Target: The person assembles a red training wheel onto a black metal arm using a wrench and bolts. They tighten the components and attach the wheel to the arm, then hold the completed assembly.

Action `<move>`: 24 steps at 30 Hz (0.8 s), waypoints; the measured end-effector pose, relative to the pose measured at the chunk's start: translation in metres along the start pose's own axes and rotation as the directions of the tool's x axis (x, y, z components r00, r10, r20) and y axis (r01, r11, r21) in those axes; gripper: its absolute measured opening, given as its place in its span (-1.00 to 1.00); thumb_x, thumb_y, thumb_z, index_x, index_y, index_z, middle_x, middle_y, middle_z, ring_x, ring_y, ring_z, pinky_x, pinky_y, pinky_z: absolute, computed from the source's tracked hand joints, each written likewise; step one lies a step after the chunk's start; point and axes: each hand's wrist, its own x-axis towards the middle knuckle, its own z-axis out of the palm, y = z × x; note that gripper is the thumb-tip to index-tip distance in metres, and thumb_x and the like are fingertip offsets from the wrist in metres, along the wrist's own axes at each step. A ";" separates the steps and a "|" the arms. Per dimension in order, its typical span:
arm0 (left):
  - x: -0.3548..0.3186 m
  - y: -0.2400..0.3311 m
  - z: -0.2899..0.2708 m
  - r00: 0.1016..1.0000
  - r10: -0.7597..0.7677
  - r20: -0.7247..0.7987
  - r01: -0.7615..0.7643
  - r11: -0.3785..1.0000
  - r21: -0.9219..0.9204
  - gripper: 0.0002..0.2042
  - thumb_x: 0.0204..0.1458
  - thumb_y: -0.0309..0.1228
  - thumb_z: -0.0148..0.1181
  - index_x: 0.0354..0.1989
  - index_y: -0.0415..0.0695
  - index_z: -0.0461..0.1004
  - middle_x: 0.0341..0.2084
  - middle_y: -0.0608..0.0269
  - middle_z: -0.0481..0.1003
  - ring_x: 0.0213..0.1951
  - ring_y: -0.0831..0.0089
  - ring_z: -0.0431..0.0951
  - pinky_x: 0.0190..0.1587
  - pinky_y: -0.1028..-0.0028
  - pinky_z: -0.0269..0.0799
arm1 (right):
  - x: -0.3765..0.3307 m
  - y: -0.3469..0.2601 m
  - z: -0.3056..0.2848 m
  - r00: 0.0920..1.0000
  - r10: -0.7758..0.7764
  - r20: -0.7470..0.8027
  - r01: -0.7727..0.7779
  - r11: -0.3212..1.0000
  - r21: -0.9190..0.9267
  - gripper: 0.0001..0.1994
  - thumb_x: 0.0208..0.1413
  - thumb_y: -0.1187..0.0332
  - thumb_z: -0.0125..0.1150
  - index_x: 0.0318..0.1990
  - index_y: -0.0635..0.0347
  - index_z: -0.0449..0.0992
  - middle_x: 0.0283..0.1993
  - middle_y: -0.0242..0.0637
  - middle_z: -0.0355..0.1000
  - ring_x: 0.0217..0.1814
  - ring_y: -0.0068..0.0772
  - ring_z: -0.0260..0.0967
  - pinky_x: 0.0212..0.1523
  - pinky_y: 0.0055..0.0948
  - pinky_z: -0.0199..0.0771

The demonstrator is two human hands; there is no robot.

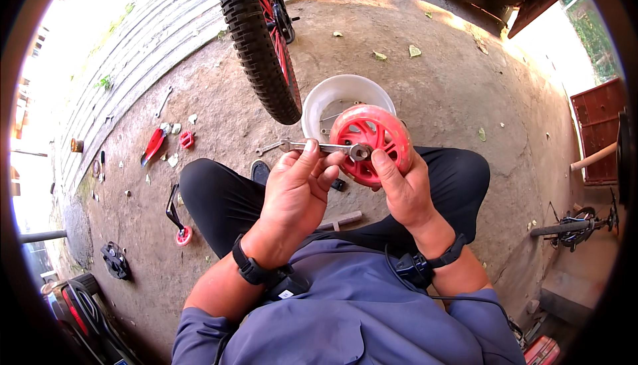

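My left hand (296,185) pinches a silver wrench (332,147) between thumb and fingers. Its far end sits at the hub of a small red wheel (359,122) with a translucent tread, over what looks like a nut. My right hand (409,189) grips that wheel by its right side, thumb close to the hub and the other fingers mostly hidden behind it. Both are held above my lap. Just beyond the wheel stands a white bucket (314,102) with a few metal tools inside, partly covered by the wheel.
A bicycle's knobby tyre (256,39) rises beyond my left knee. On the concrete to the left lie a wrench (163,101), a red-handled tool (153,146), a red part (187,140) and a black bracket with a small wheel (184,235). A wooden-handled tool (593,157) is at right.
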 end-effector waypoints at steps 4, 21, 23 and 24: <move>0.001 -0.003 -0.005 0.999 -0.031 0.035 0.032 0.999 -0.032 -0.80 0.32 -0.33 0.03 -0.13 -0.24 0.40 -0.26 0.21 0.58 -0.19 0.50 0.64 -0.21 0.59 0.60 | 0.000 0.002 0.000 1.000 -0.008 0.001 0.008 1.000 0.005 -0.62 0.31 0.37 0.03 0.20 0.38 0.36 0.14 -0.19 0.46 0.22 -0.41 0.35 0.26 -0.41 0.28; 0.007 0.042 0.015 0.981 -0.010 0.194 -0.093 0.853 0.514 -0.86 0.25 -0.34 0.17 -0.16 -0.12 0.43 -0.58 0.45 0.36 -0.70 0.71 0.22 -0.68 0.67 0.10 | 0.001 -0.007 -0.012 0.987 -0.030 0.158 0.046 0.994 -0.100 -0.61 0.26 0.35 0.07 0.19 0.32 0.39 0.09 -0.18 0.49 0.14 -0.41 0.42 0.16 -0.41 0.38; -0.001 0.048 0.032 0.976 -0.002 0.219 -0.150 0.723 0.674 -0.85 0.25 -0.33 0.17 -0.16 -0.13 0.43 -0.58 0.47 0.36 -0.68 0.73 0.25 -0.67 0.68 0.12 | 0.000 -0.017 -0.012 0.979 -0.007 0.204 0.030 0.993 -0.112 -0.60 0.26 0.36 0.06 0.20 0.33 0.39 0.09 -0.18 0.48 0.14 -0.41 0.42 0.17 -0.41 0.38; -0.005 0.050 0.039 0.972 -0.001 0.233 -0.177 0.648 0.741 -0.84 0.25 -0.32 0.17 -0.16 -0.13 0.43 -0.58 0.48 0.37 -0.67 0.74 0.26 -0.66 0.69 0.13 | 0.000 -0.021 -0.012 0.976 0.002 0.218 0.024 0.993 -0.117 -0.60 0.25 0.36 0.06 0.21 0.33 0.39 0.09 -0.18 0.48 0.15 -0.41 0.41 0.17 -0.41 0.37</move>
